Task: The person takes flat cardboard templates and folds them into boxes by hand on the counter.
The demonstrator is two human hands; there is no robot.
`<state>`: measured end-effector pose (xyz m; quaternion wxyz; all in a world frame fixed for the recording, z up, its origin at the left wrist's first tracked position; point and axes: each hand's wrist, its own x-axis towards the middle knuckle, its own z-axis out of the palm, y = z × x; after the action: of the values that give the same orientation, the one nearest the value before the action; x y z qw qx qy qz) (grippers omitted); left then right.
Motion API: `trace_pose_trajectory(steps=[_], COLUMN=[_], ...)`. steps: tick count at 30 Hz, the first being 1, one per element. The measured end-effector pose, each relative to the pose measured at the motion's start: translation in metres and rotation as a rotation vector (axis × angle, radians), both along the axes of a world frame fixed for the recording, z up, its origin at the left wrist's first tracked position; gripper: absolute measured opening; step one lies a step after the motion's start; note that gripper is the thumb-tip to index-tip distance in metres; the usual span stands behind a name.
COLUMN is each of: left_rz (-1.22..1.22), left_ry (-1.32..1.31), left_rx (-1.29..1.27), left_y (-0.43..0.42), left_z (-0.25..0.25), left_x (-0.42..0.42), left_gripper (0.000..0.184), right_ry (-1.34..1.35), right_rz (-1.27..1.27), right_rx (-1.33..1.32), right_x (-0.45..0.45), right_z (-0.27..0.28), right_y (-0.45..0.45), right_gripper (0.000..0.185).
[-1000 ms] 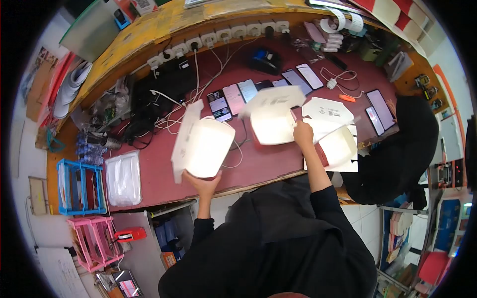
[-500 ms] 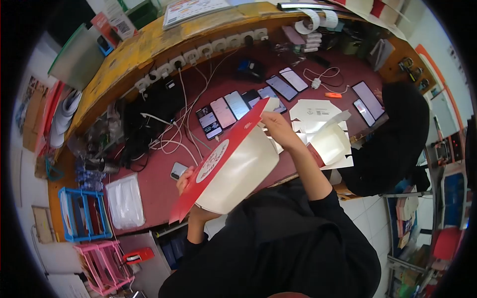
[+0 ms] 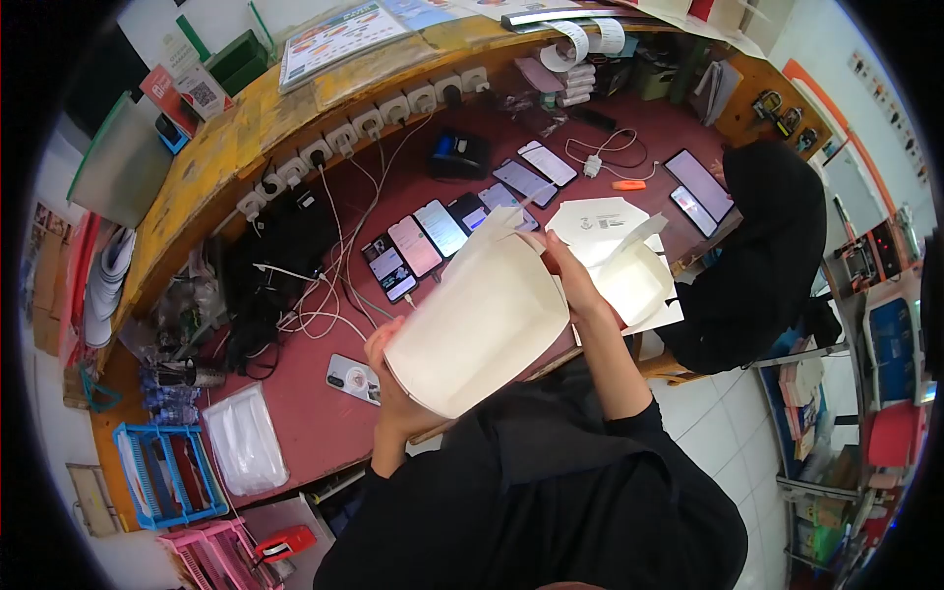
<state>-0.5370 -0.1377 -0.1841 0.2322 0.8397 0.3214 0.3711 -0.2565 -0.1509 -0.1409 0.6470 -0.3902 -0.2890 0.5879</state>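
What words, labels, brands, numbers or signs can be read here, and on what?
None can be read for certain.
Printed sheet: too small.
QR-code card: too small.
Red card: blurred.
White carton flap: faint print, too small.
Phone screens: too small.
Held white box: no text shows.

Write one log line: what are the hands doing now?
left hand: holding white carton, lower-left side | right hand: holding its upper-right end | row of phones: on maroon table

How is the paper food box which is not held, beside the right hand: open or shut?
Open. The paper food box beside the right hand shows its white inside, uncovered.
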Motion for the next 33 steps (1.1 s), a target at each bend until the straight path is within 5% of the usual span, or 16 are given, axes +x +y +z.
trace_pose_trajectory(steps=[7, 10, 11, 13, 16, 17, 19, 21, 24, 27, 28, 30, 33], left_rz=[-0.050, -0.044, -0.033, -0.014, 0.087, 0.030, -0.031, -0.165, -0.109, -0.170, -0.177, -0.219, -0.221], left_ry=[-0.357, -0.403, -0.302, -0.224, -0.201, -0.286, -0.341, 0.138, 0.242, 0.373, 0.298, 0.461, 0.458], left_rx=[-0.233, -0.123, 0.127, 0.201, 0.048, 0.217, 0.285, 0.265, -0.097, -0.074, 0.009, 0.032, 0.121], left_y=[-0.005, 0.007, 0.013, 0.014, 0.014, 0.013, 0.011, 0.033, 0.026, 0.047, 0.048, 0.057, 0.055], left_z=[0.007, 0.015, 0.027, 0.044, 0.026, 0.032, -0.010, -0.109, -0.116, -0.127, -0.128, -0.150, -0.182], left_x=[0.024, 0.030, 0.038, 0.052, 0.075, 0.089, 0.095, 0.070, 0.061, 0.058, 0.060, 0.053, 0.049], left_gripper=[0.119, 0.119, 0.119, 0.120, 0.129, 0.130, 0.109, 0.079, 0.058, 0.055, 0.033, 0.023, 0.012], right_ry=[-0.199, -0.674, -0.925, -1.428, -1.396, -1.334, -1.159, -1.106, -1.175, -1.330, -1.404, -1.535, -1.728], right_rz=[-0.049, -0.029, -0.024, -0.017, -0.366, -0.332, -0.174, -0.089, -0.099, -0.152, -0.160, -0.104, -0.263], right_rx=[0.132, 0.050, -0.005, -0.110, 0.139, 0.302, 0.322, 0.186, 0.050, -0.030, -0.097, -0.329, -0.222], right_x=[0.007, 0.017, 0.020, 0.021, 0.042, 0.064, 0.096, 0.100, 0.087, 0.069, 0.064, 0.054, 0.053], right_z=[-0.012, -0.017, -0.009, 0.036, 0.008, -0.020, -0.063, -0.104, -0.172, -0.202, -0.204, -0.186, -0.200], right_y=[0.004, 0.016, 0.016, 0.020, 0.052, 0.064, 0.075, 0.065, 0.050, 0.056, 0.059, 0.058, 0.065], right_gripper=[0.035, 0.030, 0.030, 0.029, 0.024, 0.025, 0.026, 0.026, 0.027, 0.028, 0.028, 0.028, 0.026])
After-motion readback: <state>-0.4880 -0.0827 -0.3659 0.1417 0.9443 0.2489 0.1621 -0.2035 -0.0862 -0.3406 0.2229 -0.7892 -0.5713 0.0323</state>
